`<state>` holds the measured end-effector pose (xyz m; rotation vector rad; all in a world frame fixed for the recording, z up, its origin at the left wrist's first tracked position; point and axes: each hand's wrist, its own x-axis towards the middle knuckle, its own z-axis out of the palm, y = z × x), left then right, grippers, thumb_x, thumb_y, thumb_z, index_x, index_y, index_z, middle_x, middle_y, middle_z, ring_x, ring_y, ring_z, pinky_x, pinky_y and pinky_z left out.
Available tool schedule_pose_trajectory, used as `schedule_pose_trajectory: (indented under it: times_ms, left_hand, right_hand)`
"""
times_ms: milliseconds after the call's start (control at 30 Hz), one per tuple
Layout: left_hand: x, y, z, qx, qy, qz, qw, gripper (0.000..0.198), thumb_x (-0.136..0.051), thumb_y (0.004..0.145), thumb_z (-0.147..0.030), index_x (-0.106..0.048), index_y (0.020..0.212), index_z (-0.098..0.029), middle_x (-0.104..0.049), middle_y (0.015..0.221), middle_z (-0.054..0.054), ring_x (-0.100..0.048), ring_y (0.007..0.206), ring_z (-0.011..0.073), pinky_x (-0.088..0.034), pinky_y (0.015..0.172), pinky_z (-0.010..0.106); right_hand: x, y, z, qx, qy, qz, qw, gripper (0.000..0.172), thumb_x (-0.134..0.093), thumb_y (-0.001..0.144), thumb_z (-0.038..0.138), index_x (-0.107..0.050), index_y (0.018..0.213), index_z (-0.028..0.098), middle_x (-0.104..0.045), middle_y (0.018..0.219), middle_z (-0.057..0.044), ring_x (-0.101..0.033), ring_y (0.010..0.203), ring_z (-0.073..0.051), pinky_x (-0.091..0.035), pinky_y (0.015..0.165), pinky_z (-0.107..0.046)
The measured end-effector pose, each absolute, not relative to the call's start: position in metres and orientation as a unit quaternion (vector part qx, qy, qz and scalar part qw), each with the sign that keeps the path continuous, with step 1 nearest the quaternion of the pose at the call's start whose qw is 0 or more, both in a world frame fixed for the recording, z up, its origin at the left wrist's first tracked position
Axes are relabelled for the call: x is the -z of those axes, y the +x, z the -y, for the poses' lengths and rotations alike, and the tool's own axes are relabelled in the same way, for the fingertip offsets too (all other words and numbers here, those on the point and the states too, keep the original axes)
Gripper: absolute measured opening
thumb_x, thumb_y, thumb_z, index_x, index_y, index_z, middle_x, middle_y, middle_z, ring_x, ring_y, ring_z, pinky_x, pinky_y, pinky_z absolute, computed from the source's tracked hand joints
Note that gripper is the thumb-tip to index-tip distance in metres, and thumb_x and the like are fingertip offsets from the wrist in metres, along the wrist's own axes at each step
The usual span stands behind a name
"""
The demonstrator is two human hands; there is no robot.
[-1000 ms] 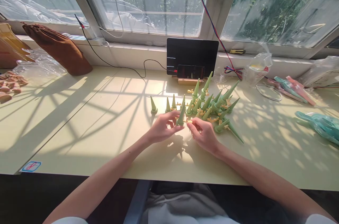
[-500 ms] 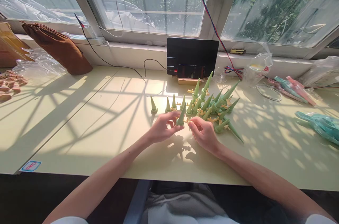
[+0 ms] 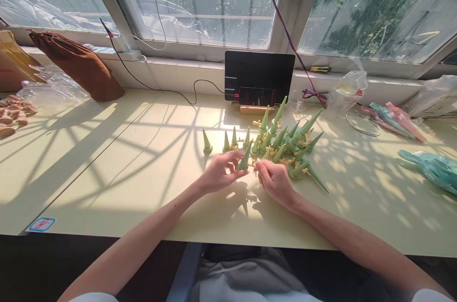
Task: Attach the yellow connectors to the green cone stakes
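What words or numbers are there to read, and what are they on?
No word or number reads clearly.
Sticker on the table: red mark in a blue outline, too blurred to read.
Clear bag: red patch on or in it, too small to read.
Green cones: no writing seen.

From my remote seat I'm seeing the green cones (image 3: 279,139) wearing a smooth, matt, plastic-looking skin, and the black tablet (image 3: 260,71) is looking glassy above its wood-like stand (image 3: 254,110). Leftward, the brown bag (image 3: 80,69) is showing soft, matt cloth, while crinkled clear plastic (image 3: 59,85) is glinting beside it.
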<state>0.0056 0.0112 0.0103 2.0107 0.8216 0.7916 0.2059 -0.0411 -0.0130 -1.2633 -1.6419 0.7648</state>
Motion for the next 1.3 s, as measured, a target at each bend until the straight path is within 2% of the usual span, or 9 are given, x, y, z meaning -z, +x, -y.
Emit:
schedule_pose_trajectory:
  times_ms: [133,233,400,633,767,967,1067,1233,1300]
  left_hand:
    - [-0.0098,0.0057,-0.0116,-0.321,0.790,-0.335,0.400,0.031,-0.068,0.085,-0.029,-0.063,0.113,-0.017,-0.067,0.099,0.007,-0.066,0.081,0.0170,-0.059,0.069,0.030]
    - [-0.0080,0.0053,-0.0120,-0.322,0.792,-0.331,0.399,0.033,-0.068,0.085,-0.028,-0.062,0.115,-0.017,-0.067,0.101,0.007,-0.066,0.080,0.0163,-0.059,0.069,0.029]
    - [-0.0070,0.0053,-0.0117,-0.321,0.796,-0.330,0.393,0.033,-0.069,0.084,-0.029,-0.062,0.114,-0.016,-0.067,0.098,0.006,-0.063,0.072,0.0134,-0.059,0.067,0.029]
    - [-0.0087,0.0059,-0.0116,-0.321,0.792,-0.337,0.394,0.034,-0.069,0.085,-0.029,-0.063,0.115,-0.016,-0.068,0.098,0.007,-0.064,0.076,0.0150,-0.060,0.068,0.029]
    - [-0.0074,0.0058,-0.0122,-0.324,0.799,-0.323,0.390,0.033,-0.069,0.085,-0.027,-0.063,0.115,-0.016,-0.068,0.100,0.007,-0.065,0.074,0.0140,-0.060,0.067,0.028]
    - [-0.0063,0.0065,-0.0120,-0.328,0.816,-0.286,0.380,0.028,-0.068,0.086,-0.024,-0.064,0.113,-0.016,-0.068,0.096,0.006,-0.066,0.075,0.0144,-0.058,0.063,0.027]
    - [-0.0056,0.0067,-0.0118,-0.328,0.813,-0.298,0.379,0.029,-0.069,0.085,-0.023,-0.064,0.112,-0.015,-0.068,0.095,0.007,-0.066,0.074,0.0147,-0.058,0.064,0.027]
    - [-0.0051,0.0069,-0.0121,-0.333,0.805,-0.313,0.379,0.032,-0.068,0.085,-0.025,-0.063,0.116,-0.015,-0.069,0.098,0.007,-0.064,0.073,0.0137,-0.059,0.065,0.028]
    - [-0.0053,0.0072,-0.0123,-0.333,0.808,-0.304,0.380,0.031,-0.068,0.086,-0.023,-0.064,0.115,-0.016,-0.069,0.098,0.006,-0.064,0.071,0.0124,-0.058,0.064,0.026]
  right_hand:
    - [0.0133,0.2057,0.0423,-0.314,-0.506,0.665,0.451,0.020,-0.054,0.096,0.040,-0.056,0.100,0.021,-0.048,0.053,0.008,-0.040,0.046,-0.011,-0.032,0.047,-0.023]
    - [0.0131,0.2054,0.0422,-0.315,-0.499,0.672,0.447,0.020,-0.052,0.097,0.039,-0.056,0.091,0.021,-0.047,0.053,0.007,-0.040,0.046,-0.010,-0.032,0.047,-0.023]
    - [0.0122,0.2057,0.0407,-0.307,-0.501,0.678,0.441,0.036,-0.045,0.100,0.039,-0.049,0.069,0.021,-0.044,0.050,0.006,-0.040,0.046,-0.010,-0.032,0.049,-0.024]
    - [0.0155,0.2061,0.0407,-0.312,-0.503,0.669,0.449,0.020,-0.054,0.096,0.039,-0.056,0.096,0.020,-0.043,0.053,0.008,-0.036,0.047,-0.010,-0.029,0.047,-0.024]
    - [0.0184,0.2063,0.0403,-0.299,-0.501,0.676,0.449,0.022,-0.051,0.097,0.039,-0.056,0.087,0.020,-0.044,0.055,0.007,-0.036,0.049,-0.010,-0.029,0.048,-0.023]
    - [0.0217,0.2070,0.0379,-0.292,-0.502,0.685,0.439,0.039,-0.043,0.101,0.040,-0.049,0.068,0.020,-0.038,0.052,0.006,-0.035,0.048,-0.009,-0.030,0.050,-0.024]
    - [0.0201,0.2068,0.0382,-0.306,-0.502,0.679,0.439,0.038,-0.042,0.101,0.041,-0.052,0.071,0.020,-0.038,0.051,0.006,-0.035,0.048,-0.010,-0.030,0.050,-0.025]
    - [0.0148,0.2058,0.0405,-0.318,-0.505,0.672,0.439,0.020,-0.053,0.096,0.039,-0.056,0.096,0.019,-0.043,0.053,0.008,-0.033,0.047,-0.010,-0.028,0.048,-0.024]
    - [0.0144,0.2055,0.0407,-0.307,-0.504,0.675,0.443,0.019,-0.053,0.096,0.038,-0.056,0.094,0.019,-0.043,0.053,0.007,-0.032,0.048,-0.010,-0.027,0.048,-0.024]
